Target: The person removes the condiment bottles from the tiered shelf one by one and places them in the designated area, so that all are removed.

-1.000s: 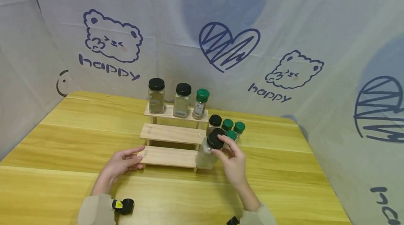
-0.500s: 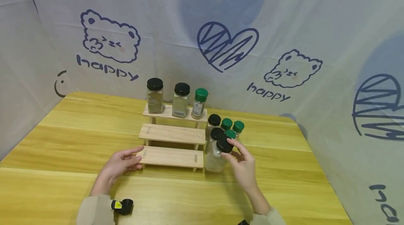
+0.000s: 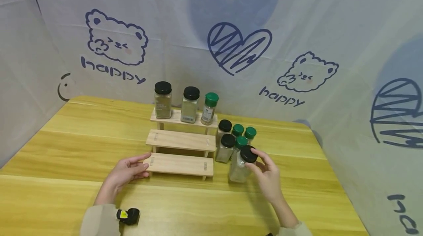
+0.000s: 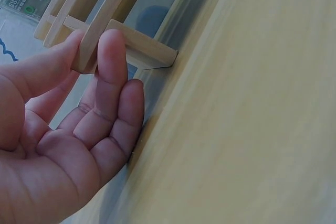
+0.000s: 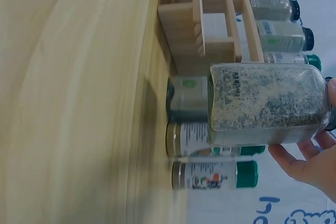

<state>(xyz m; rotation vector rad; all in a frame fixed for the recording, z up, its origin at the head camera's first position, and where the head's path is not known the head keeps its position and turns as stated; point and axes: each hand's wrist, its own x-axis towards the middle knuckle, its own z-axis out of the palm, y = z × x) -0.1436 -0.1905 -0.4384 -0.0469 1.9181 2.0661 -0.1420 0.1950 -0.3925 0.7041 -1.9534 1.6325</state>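
Note:
My left hand (image 3: 127, 171) pinches the left end of the bottom tier of a three-step wooden spice rack (image 3: 178, 164); in the left wrist view, thumb and fingers (image 4: 112, 56) lie on either side of the board's corner. My right hand (image 3: 268, 179) holds a clear square spice jar (image 3: 239, 170) by its black lid, right of the rack. The jar leans slightly. In the right wrist view the jar (image 5: 270, 103) hangs off the tabletop, pale powder coating its inside. Two black-lidded jars (image 3: 163, 105) and a green-capped bottle (image 3: 208, 113) stand on the top tier.
Beside the rack's right end stand black-lidded jars (image 3: 225, 151) and several green-capped bottles (image 3: 250, 135), close together and just behind the held jar. A printed white cloth (image 3: 178, 45) hangs behind the wooden table (image 3: 172, 206).
My right hand has carried the jar rightward, away from the rack's bottom tier, uncovering the tier's right end and the jar behind. My left hand stays on the rack.

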